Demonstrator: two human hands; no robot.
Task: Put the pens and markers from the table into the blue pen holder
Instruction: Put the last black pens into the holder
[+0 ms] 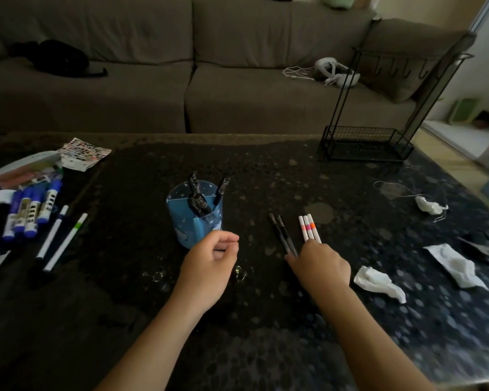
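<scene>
A right hand settles over two dark pens and three white markers, its grip hidden, while the loosely curled, empty left hand waits beside the blue holder; next, likely, lifting them across.

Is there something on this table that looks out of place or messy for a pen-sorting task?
Yes. Three crumpled white tissues lie scattered on the table's right side, near the right hand. A loose thin wire lies there too. They are not pens. The blue pen holder stands upright.
</scene>
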